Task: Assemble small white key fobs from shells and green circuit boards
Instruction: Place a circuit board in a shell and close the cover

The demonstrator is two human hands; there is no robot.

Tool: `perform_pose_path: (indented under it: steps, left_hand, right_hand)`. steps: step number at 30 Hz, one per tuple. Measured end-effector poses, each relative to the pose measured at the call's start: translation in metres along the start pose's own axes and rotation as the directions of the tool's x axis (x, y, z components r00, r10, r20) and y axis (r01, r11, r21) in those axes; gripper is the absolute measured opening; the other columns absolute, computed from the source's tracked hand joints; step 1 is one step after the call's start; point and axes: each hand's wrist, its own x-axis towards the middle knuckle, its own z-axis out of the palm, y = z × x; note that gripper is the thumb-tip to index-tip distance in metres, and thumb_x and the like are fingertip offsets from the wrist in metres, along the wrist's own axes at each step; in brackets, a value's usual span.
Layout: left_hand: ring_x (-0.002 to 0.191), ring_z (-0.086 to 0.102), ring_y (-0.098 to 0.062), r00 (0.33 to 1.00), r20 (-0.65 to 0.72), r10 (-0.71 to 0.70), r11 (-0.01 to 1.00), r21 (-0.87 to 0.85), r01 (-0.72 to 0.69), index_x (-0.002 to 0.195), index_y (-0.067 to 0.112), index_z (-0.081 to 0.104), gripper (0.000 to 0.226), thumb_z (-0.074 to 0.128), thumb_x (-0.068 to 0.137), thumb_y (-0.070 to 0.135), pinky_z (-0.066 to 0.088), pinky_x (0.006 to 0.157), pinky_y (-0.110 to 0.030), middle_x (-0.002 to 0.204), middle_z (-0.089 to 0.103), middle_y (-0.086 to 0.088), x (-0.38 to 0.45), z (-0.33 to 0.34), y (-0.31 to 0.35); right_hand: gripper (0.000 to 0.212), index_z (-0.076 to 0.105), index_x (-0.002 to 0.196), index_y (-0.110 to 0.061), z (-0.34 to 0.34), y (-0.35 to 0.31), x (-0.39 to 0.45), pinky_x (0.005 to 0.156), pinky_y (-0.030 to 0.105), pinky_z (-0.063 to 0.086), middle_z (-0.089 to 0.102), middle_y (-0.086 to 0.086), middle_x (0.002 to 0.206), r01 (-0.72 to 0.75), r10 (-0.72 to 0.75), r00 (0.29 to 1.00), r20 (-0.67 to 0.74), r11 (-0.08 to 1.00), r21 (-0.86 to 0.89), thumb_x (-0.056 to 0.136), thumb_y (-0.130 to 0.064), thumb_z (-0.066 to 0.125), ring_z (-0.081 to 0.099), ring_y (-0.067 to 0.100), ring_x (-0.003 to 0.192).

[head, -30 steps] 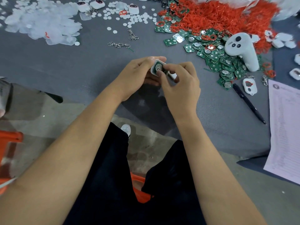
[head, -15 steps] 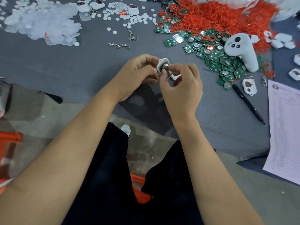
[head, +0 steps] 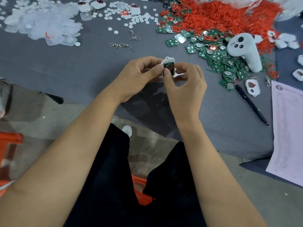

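Above the grey table, my left hand and my right hand pinch a small white key fob shell between thumbs and fingers. A green circuit board with a round metal contact sits in the open shell, facing me. A second white piece shows under my right fingers. A heap of green circuit boards lies to the right, and a white shell half rests beside it.
Red rubber rings pile up at the back right, with a white controller on the boards. Clear film pieces, white round discs and metal key chains lie at the back. A black pen and a printed sheet lie right.
Both hands have lifted the shell slightly away from me and turned it, so the board inside faces the camera more. My right thumb and forefinger have shifted onto the shell's lower edge.
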Motion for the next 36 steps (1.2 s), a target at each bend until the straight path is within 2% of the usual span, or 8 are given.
perform_pose_path:
  steps: [4,7,12,19,23,28,31,36]
  left_hand:
    - [0.112,0.071,-0.024,1.0,0.015,-0.013,1.0,-0.006,0.013,0.126,0.014,0.069,0.025,0.06,0.105,0.024,0.058,0.1,-0.044,0.118,0.075,-0.009,-0.001,0.002,0.001]
    - [0.108,0.072,-0.025,1.0,0.018,-0.018,1.0,0.019,0.017,0.13,0.009,0.067,0.027,0.056,0.108,0.02,0.058,0.099,-0.048,0.12,0.075,-0.013,-0.001,0.003,0.004]
    - [0.11,0.072,-0.016,1.0,0.029,0.013,0.998,0.054,-0.015,0.14,0.003,0.06,0.033,0.051,0.109,0.009,0.057,0.094,-0.027,0.124,0.073,-0.011,-0.005,0.006,0.009]
    - [0.114,0.07,-0.018,0.999,0.024,0.035,0.997,0.061,-0.037,0.142,0.001,0.058,0.035,0.05,0.108,0.006,0.054,0.098,-0.026,0.128,0.071,-0.016,-0.007,0.008,0.013]
    - [0.119,0.069,-0.022,0.999,0.023,0.04,0.994,0.1,-0.042,0.141,0.002,0.06,0.034,0.05,0.109,0.008,0.054,0.096,-0.023,0.127,0.072,-0.014,-0.007,0.008,0.014]
    - [0.113,0.071,-0.011,0.999,0.007,0.049,0.988,0.144,-0.05,0.139,0.004,0.061,0.033,0.05,0.109,0.009,0.054,0.092,-0.02,0.126,0.072,-0.01,-0.007,0.007,0.014]
    - [0.113,0.071,-0.017,0.999,-0.001,0.039,0.988,0.149,-0.038,0.139,0.005,0.062,0.033,0.05,0.11,0.011,0.057,0.092,-0.024,0.127,0.072,-0.012,-0.007,0.007,0.012]
    - [0.116,0.068,-0.036,1.0,-0.013,0.024,0.983,0.184,-0.021,0.138,0.011,0.064,0.032,0.05,0.11,0.016,0.058,0.098,-0.047,0.125,0.073,-0.014,-0.007,0.006,0.012]
  right_hand:
    - [0.016,0.075,0.097,-0.008,-0.002,-0.002,-0.001,0.072,0.03,0.054,0.068,0.004,0.093,-0.005,0.005,1.0,0.006,1.0,-0.022,0.091,-0.023,0.078,0.065,0.014,0.077]
    - [0.018,0.072,0.095,-0.01,-0.002,-0.005,-0.002,0.07,0.035,0.054,0.066,0.002,0.095,-0.007,0.007,1.0,-0.003,0.999,-0.044,0.09,-0.026,0.077,0.064,0.015,0.075]
    - [0.015,0.072,0.099,-0.009,-0.001,-0.004,-0.002,0.07,0.036,0.055,0.065,0.004,0.101,-0.012,0.012,1.0,-0.007,1.0,-0.021,0.09,-0.02,0.076,0.066,0.016,0.074]
    - [0.012,0.077,0.101,-0.01,0.0,-0.003,-0.004,0.07,0.038,0.055,0.067,0.005,0.099,0.027,-0.027,0.999,-0.03,1.0,-0.008,0.091,-0.017,0.076,0.068,0.021,0.074]
    - [0.011,0.077,0.099,-0.007,0.0,0.001,-0.002,0.071,0.033,0.056,0.065,0.009,0.1,0.045,-0.045,0.999,-0.019,0.999,0.019,0.091,-0.014,0.076,0.07,0.022,0.077]
    - [0.011,0.076,0.1,-0.008,0.001,0.006,0.0,0.074,0.019,0.053,0.061,0.009,0.101,0.054,-0.057,0.998,0.042,0.997,0.055,0.089,-0.011,0.076,0.069,0.02,0.079]
    - [0.012,0.075,0.1,-0.008,0.001,0.007,0.002,0.074,0.018,0.053,0.06,0.009,0.101,0.066,-0.069,0.996,0.056,0.996,0.061,0.089,-0.011,0.076,0.069,0.021,0.079]
    - [0.012,0.075,0.101,-0.008,0.001,0.008,0.002,0.073,0.024,0.056,0.059,0.011,0.101,0.091,-0.095,0.993,0.07,0.994,0.059,0.09,-0.012,0.076,0.069,0.021,0.077]
